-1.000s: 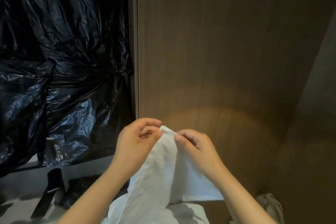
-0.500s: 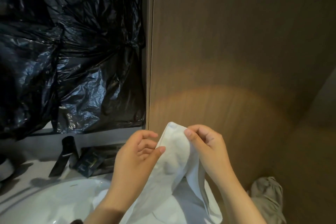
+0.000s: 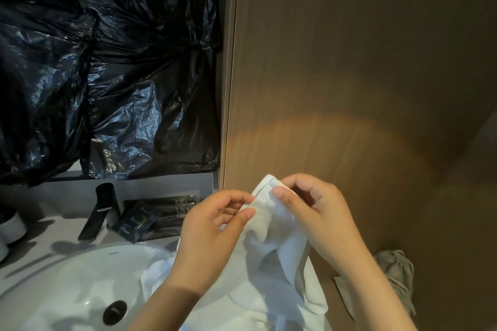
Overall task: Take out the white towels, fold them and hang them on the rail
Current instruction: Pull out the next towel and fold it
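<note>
At your far left, black plastic sheeting covers the wall above the counter. Below it stands a black faucet over the white basin, whose dark drain shows near the bottom. Just beside the faucet lies a dark packet with pale lettering, and more dark packets lie behind it. The print on all of them is too small to read.

Your left hand pinches an edge of the white towel between thumb and forefinger. Your right hand grips the towel's top corner, thumb in front and fingers curled behind. The two hands sit close together, with only the raised fold of cloth between them. From there the towel hangs down between your wrists, and its lower part spills over the right side of the basin.

Behind your hands stands a brown wood panel. A crumpled grey cloth lies low at your right.
</note>
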A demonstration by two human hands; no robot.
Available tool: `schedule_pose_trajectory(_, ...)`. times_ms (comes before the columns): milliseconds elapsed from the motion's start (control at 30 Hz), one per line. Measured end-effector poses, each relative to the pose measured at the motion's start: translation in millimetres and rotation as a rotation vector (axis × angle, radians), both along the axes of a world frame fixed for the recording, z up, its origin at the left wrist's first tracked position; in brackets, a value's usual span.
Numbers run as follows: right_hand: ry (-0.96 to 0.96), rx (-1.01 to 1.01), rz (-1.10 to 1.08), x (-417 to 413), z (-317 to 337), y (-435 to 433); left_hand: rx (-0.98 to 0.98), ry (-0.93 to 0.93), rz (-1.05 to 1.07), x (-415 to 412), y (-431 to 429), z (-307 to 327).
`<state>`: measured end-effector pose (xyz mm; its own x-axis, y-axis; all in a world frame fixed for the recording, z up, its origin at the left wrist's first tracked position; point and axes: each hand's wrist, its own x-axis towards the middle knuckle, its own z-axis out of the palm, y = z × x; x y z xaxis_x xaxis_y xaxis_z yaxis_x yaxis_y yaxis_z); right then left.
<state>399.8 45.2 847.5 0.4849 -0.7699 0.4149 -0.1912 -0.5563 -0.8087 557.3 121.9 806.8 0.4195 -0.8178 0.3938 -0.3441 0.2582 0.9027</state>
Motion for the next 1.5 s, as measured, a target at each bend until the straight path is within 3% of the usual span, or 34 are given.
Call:
schedule_pose_trajectory(433,-0.28,0.056,-0.13,-0.2,0.2,1.4,0.022,-0.232,-0.093,-2.1,0.6,-3.5)
schedule_pose_trajectory(700,-0.248,0.119,-0.039,-6.2,15.1,-6.6,-0.051,-0.185,-0.022,3.7,0.5,-3.7)
schedule_pose_trajectory(1000,-0.361,-0.118,-0.045,-2.7,62.2,-21.5,-0.026,-0.241,-0.074,20.5,-29.7,4.9)
schedule_pose_trajectory(1267,-0.453,-0.262,-0.172,-4.5,104.1,-42.8,-0.269,-0.259,-0.009,41.0,-56.2,53.8)
schedule_pose_trajectory(1500,-0.516,-0.367,-0.179,0.6,132.0,-55.9,-0.294,-0.363,-0.006,56.1,-68.2,82.0)
